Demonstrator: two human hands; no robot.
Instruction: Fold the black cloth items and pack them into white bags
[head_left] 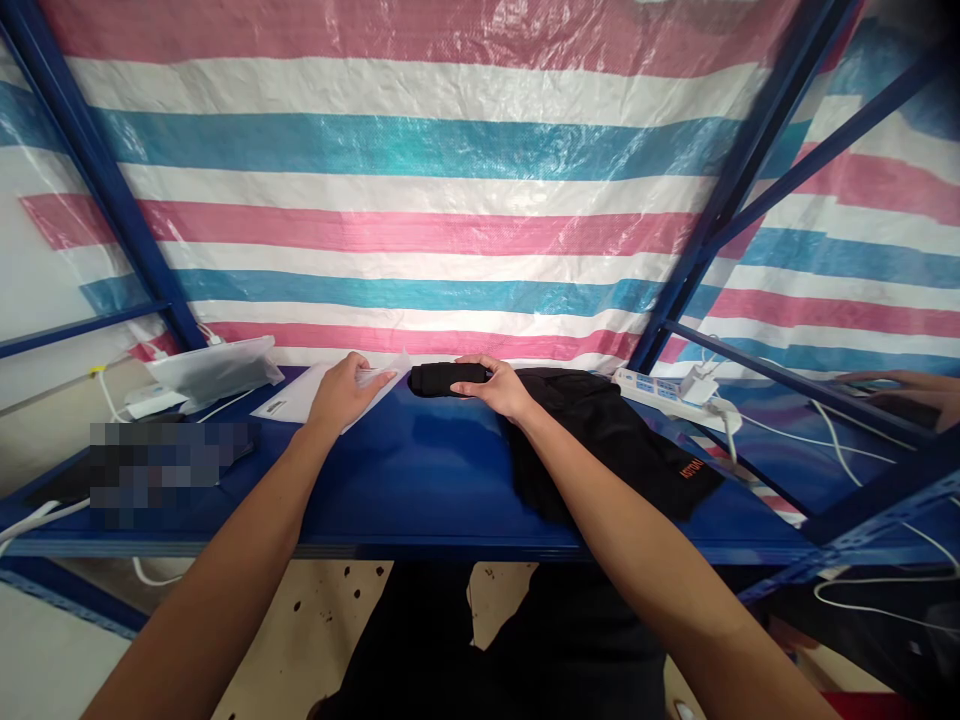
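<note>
My left hand (349, 392) pinches the near-right edge of a flat white, partly see-through plastic bag (291, 397) that lies at the back of the blue shelf. Thumb and fingers of my right hand (491, 385) close around a black bundle (439, 379), which looks like tightly rolled cloth. The bundle is level, just right of the bag's raised corner. Beneath and beside my right forearm, a black garment (600, 430) with small orange lettering is spread on the shelf.
A white power strip (667, 398) with plugs and cables stands at the back right. At left are another translucent bag (217, 368), a white adapter (154, 400) and a blurred-out dark item (165, 465). Blue posts (720, 220) frame the shelf. A co-worker's hand (900, 382) shows far right.
</note>
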